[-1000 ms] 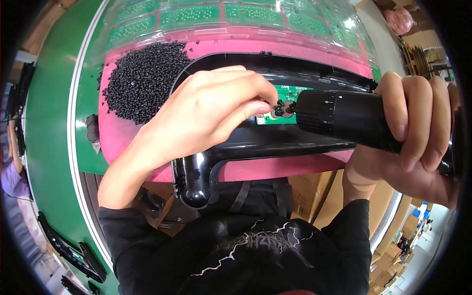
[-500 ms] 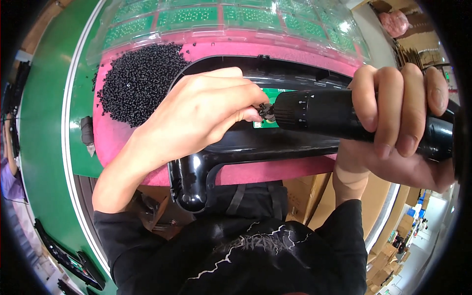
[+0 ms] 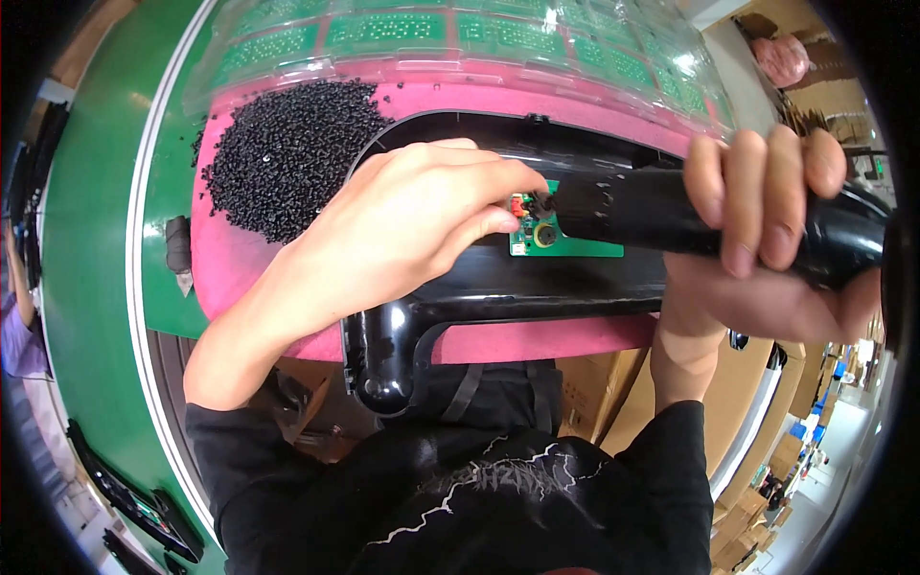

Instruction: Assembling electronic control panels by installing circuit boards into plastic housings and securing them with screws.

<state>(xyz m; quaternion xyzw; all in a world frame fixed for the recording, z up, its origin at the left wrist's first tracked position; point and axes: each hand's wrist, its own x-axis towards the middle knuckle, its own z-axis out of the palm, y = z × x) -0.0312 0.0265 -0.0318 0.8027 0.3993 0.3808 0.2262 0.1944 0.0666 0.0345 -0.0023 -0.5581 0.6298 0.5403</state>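
My right hand (image 3: 767, 206) wraps its fingers around a black power screwdriver (image 3: 632, 206), which lies nearly level and points left. Its tip, partly blurred, is over a green circuit board (image 3: 585, 247) set inside a black curved plastic housing (image 3: 546, 278). My left hand (image 3: 412, 211) reaches across the housing from the left. Its thumb and forefinger are curled close together at the screwdriver's tip, beside a red part on the board. Anything small between those fingertips cannot be made out.
A heap of small black screws (image 3: 278, 153) lies on the pink mat (image 3: 230, 268) left of the housing. Clear plastic trays with green boards (image 3: 383, 34) stand behind. A dark wrapped object (image 3: 178, 244) sits on the green table (image 3: 91, 287). Another black housing (image 3: 134, 498) lies at lower left.
The screwdriver has shifted slightly, and more of the circuit board shows beneath it. My left fingertips have moved a little up and right, staying near the tip. The whole view has shifted slightly.
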